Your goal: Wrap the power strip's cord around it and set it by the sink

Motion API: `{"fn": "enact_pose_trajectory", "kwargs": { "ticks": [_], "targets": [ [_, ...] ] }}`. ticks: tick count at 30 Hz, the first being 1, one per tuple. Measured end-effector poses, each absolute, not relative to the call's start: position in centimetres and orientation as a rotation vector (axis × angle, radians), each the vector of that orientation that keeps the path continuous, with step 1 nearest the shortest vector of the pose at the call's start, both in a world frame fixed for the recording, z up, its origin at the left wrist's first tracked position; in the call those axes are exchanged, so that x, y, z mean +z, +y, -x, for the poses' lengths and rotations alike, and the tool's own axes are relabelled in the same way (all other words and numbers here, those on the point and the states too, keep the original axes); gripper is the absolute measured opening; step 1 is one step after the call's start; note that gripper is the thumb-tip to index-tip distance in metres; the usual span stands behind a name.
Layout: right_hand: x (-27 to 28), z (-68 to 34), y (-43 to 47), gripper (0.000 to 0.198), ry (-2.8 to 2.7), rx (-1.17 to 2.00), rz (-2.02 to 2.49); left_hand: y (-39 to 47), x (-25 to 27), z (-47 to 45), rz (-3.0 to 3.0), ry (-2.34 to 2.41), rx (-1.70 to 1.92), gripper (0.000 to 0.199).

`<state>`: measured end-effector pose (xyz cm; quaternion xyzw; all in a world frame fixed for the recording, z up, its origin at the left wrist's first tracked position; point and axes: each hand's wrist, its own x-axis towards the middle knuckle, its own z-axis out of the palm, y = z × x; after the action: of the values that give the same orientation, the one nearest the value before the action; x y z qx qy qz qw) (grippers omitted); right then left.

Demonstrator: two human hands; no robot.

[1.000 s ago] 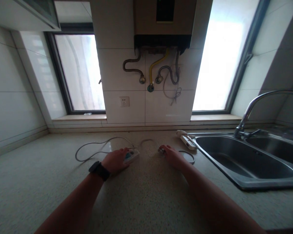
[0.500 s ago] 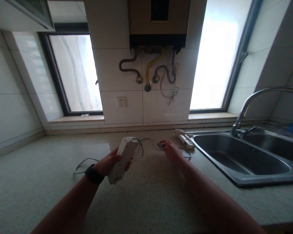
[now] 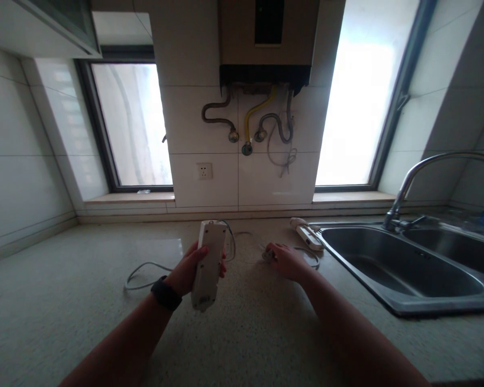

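Observation:
My left hand (image 3: pixel 193 263) is wrapped round a long white power strip (image 3: pixel 210 263), tilted up with its screwed underside facing me. A thin cord (image 3: pixel 233 247) curves out of its top end. My right hand (image 3: pixel 282 259) is low over the counter, its fingers closed on a pale cable (image 3: pixel 265 255); the exact part in the fingertips is small and partly hidden. Behind the right wrist, a grey loop of cable (image 3: pixel 312 257) shows. Another cable (image 3: pixel 141 271) lies curved on the counter left of my left hand.
A second white power strip (image 3: pixel 308 237) lies by the rim of a double steel sink (image 3: pixel 357 274) with a tall faucet (image 3: pixel 403 188). A wall socket (image 3: pixel 204 171) sits below the water heater (image 3: pixel 242 43) and its hoses. The speckled counter (image 3: pixel 242 333) runs to the tiled wall.
The power strip in my left hand has turned more upright, its underside now facing me more. My right hand stays at nearly the same spot. The view has shifted slightly.

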<state>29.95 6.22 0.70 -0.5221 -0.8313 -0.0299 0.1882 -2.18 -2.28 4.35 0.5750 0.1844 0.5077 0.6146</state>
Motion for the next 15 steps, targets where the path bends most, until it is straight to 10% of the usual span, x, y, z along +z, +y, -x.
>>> {"fn": "enact_pose_trajectory", "kwargs": {
  "ticks": [11, 15],
  "targets": [
    [5.5, -21.1, -0.1, 0.093, -2.232, 0.759, 0.429, -6.5, 13.0, 1.1, -1.525, 0.385, 1.101, 0.052],
    [8.2, -16.8, -4.4, 0.038, -2.141, 1.35, 0.254, -8.2, 18.2, 0.9, -1.455, 0.186, 1.199, 0.058]
  ]
}}
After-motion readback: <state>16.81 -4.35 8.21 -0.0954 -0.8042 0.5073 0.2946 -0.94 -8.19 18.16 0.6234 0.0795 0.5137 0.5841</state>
